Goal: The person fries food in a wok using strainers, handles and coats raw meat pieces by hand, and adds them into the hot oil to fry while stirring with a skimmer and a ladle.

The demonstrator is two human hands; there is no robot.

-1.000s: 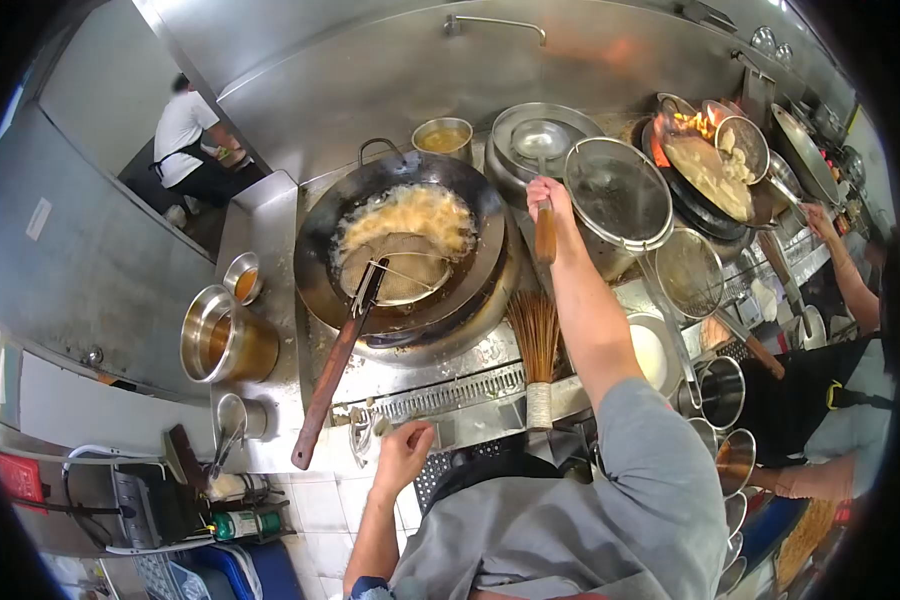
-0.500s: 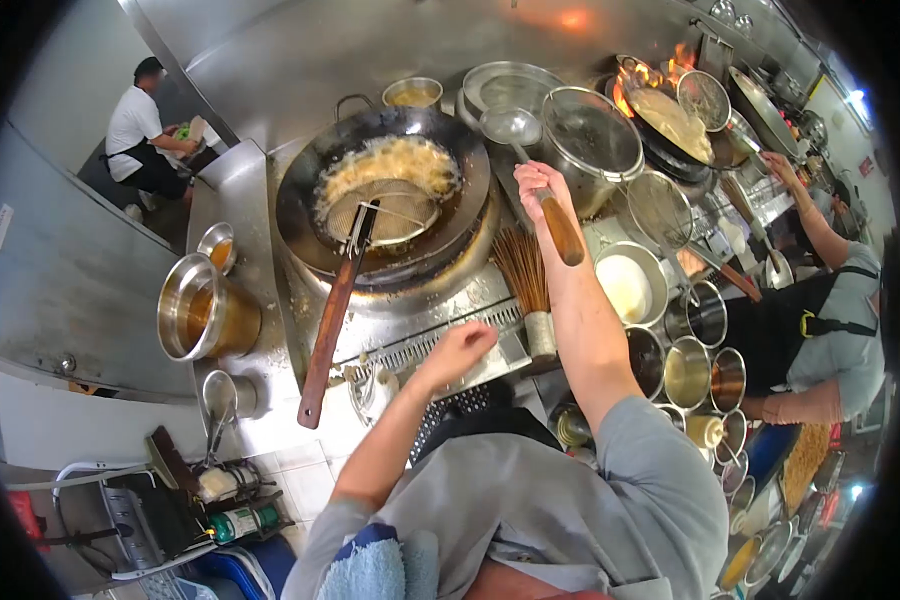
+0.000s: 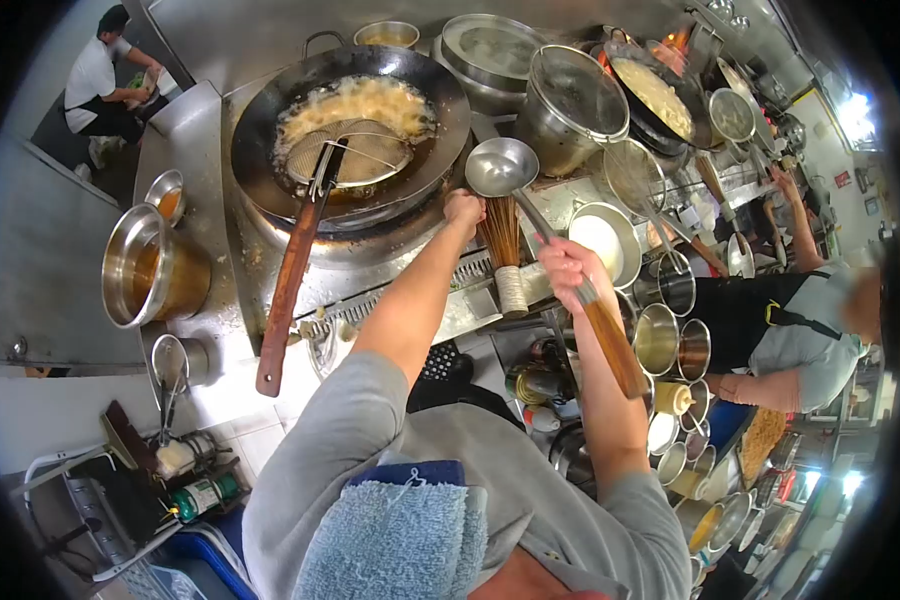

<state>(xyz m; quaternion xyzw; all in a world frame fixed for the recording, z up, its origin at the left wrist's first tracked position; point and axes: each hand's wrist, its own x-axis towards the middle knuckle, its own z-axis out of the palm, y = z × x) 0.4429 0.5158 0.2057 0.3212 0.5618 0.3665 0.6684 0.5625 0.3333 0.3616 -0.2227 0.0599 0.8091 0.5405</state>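
Observation:
My right hand (image 3: 573, 270) is wrapped round the shaft of a ladle (image 3: 502, 168), whose wooden end runs back along my forearm. The metal bowl of the ladle hangs in front of the stove, close to a bamboo wok brush (image 3: 507, 240). Beside the brush's bristles, near the wok's right edge, my left hand (image 3: 464, 210) is closed; what its fingers hold, if anything, is hidden. Pale food bubbles in oil in the large wok (image 3: 260, 180). A wooden-handled mesh strainer (image 3: 315, 150) rests in the wok, untouched by either hand.
A lidded-looking pot with a round mesh sieve (image 3: 577, 92) stands behind the ladle. Metal containers (image 3: 657, 340) line the right side, near a white-filled pot (image 3: 635, 250). A co-worker (image 3: 815, 335) stands at the right by another wok (image 3: 660, 100). Another person (image 3: 105, 85) sits far left.
My right hand has brought the ladle down and nearer to me. My left hand has reached forward to the brush's bristles. The view has shifted, and the flames at the far wok look smaller.

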